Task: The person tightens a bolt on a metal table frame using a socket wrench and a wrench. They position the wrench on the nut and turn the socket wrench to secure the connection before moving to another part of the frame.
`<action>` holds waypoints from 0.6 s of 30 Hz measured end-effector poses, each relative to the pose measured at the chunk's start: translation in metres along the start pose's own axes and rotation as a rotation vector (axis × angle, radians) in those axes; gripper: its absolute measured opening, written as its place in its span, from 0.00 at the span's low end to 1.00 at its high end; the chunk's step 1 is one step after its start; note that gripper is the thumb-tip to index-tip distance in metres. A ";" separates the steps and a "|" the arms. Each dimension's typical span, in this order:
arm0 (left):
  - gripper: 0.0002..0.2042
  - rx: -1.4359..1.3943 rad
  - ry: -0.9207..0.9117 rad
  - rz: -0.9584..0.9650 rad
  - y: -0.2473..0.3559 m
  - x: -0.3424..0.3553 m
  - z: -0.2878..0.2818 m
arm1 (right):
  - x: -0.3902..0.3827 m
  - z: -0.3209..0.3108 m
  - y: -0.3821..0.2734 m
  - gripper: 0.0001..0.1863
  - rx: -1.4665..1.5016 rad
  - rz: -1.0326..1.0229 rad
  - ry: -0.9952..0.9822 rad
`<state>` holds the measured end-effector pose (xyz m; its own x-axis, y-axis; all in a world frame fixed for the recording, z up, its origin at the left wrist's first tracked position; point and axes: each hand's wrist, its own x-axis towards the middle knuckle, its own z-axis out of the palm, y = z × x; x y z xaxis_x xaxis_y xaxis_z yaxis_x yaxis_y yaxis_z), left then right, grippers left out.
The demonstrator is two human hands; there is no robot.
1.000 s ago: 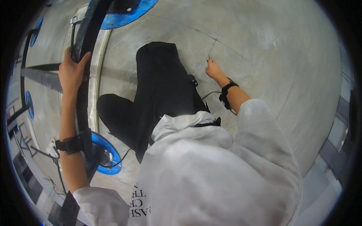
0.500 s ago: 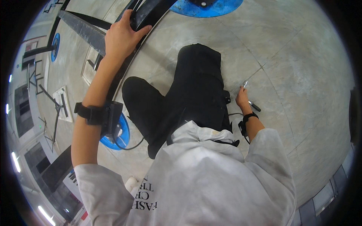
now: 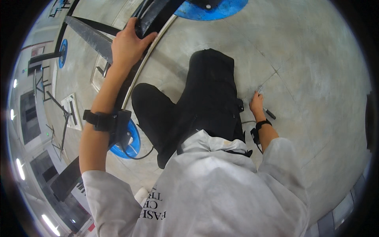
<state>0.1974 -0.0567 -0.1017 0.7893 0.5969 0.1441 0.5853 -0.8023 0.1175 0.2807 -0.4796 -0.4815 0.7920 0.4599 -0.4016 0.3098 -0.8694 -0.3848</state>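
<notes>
Mottled floor (image 3: 316, 59): left fingers (image 3: 132, 25) clasping black metal beam (image 3: 158, 17); right fingers (image 3: 256, 96) gripping shiny tool (image 3: 259, 89).

1 head-worn fisheye view, facing steeply down, near the shirt (image 3: 225, 189), farther from the floor (image 3: 316, 71)

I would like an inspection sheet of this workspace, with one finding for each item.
Surface: grey floor, with dark seam lines.
Job's things: black beam; silver-ended tool; dark handle close by, any join hidden.
Clutter: pale panel on the floor, at left.
Hands: left hand holds the beam; right hand appears closed on the tool.
Cables: black cable curves beside the lower blue disc.
Surroundings: dark metal bars and lit lamps at left.
</notes>
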 end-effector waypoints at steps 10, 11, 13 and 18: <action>0.27 -0.084 0.033 0.068 -0.008 -0.010 -0.009 | 0.033 -0.148 -0.182 0.17 0.512 -0.599 0.216; 0.26 -0.109 0.013 0.069 -0.010 -0.011 -0.012 | 0.028 -0.179 -0.219 0.16 0.569 -0.654 0.211; 0.27 -0.106 -0.003 0.036 -0.009 -0.013 -0.013 | 0.020 -0.230 -0.280 0.16 0.576 -0.811 0.258; 0.27 -0.168 -0.038 0.044 -0.011 -0.012 -0.012 | 0.034 -0.300 -0.399 0.18 0.312 -1.282 0.631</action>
<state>0.1793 -0.0549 -0.0930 0.8217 0.5581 0.1155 0.5136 -0.8129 0.2746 0.3417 -0.1714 -0.0921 0.1867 0.6469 0.7393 0.9059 0.1778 -0.3844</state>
